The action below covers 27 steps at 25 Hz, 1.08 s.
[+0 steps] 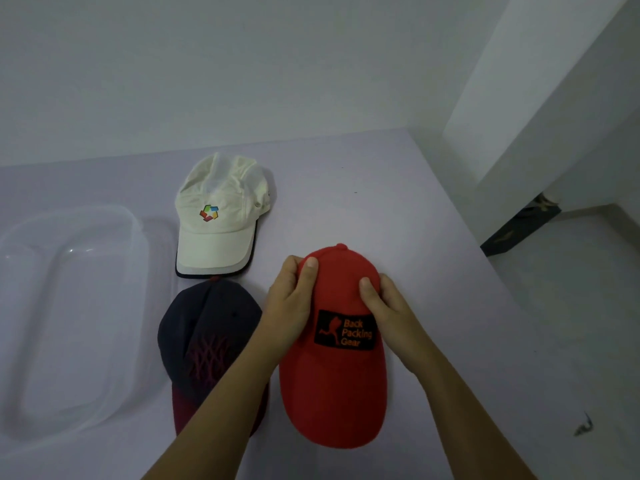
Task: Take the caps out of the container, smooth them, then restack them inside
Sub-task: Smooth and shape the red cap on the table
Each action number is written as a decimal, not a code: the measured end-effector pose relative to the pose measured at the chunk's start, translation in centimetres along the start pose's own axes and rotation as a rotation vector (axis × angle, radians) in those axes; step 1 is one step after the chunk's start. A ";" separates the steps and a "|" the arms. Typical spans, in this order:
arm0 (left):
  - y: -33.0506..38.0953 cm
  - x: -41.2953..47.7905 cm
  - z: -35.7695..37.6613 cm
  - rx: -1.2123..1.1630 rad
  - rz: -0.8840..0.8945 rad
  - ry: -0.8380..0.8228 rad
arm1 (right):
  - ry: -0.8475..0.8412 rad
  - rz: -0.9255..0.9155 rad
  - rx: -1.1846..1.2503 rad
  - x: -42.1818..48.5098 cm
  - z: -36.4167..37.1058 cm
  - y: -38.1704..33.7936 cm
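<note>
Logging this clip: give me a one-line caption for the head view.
Both hands grip the red cap on the table; white cap, dark cap and empty clear container lie left.

The pale lilac, smooth-topped counter [363, 188] carried a clear plastic container [69, 317] at its left side. Beside it lay a cream fabric cap with a multicoloured logo [221, 216], and nearer, a navy cap with a maroon brim [207, 341]. A red cap with a black patch [332, 375] rested to their right.

navy cap [207, 327] partly behind forearm, container [69, 306] cut off left
</note>
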<state>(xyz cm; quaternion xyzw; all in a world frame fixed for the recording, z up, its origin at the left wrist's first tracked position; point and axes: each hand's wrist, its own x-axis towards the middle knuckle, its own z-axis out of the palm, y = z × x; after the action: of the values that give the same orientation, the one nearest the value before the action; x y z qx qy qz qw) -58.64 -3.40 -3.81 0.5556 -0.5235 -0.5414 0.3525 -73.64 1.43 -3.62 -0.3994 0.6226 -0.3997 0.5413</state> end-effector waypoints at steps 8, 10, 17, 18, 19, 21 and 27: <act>-4.9 1.9 1.5 0.253 -0.070 0.191 | 0.178 0.046 -0.304 4.0 -0.3 4.0; -4.8 2.1 1.8 0.267 -0.089 0.223 | 0.251 -0.034 -0.406 4.5 -0.2 4.4; -4.7 2.8 2.1 0.414 -0.060 0.248 | 0.271 0.008 -0.254 5.2 0.2 3.9; -4.7 2.7 2.0 0.415 -0.081 0.257 | 0.275 0.029 -0.252 5.3 0.0 3.9; -4.6 2.7 1.8 0.404 -0.099 0.260 | 0.268 0.044 -0.265 5.6 -0.1 4.0; -4.4 3.0 1.7 0.353 -0.170 0.218 | 0.242 0.042 -0.323 6.0 -0.3 3.8; -3.2 4.0 0.7 0.402 -0.143 0.052 | 0.046 -0.031 -0.325 6.7 -1.3 2.6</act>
<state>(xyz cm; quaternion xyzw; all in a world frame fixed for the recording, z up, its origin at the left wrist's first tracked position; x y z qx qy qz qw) -59.25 -6.44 -7.96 0.6641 -0.5710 -0.4353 0.2085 -75.78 -3.75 -8.31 -0.4820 0.6851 -0.3113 0.4488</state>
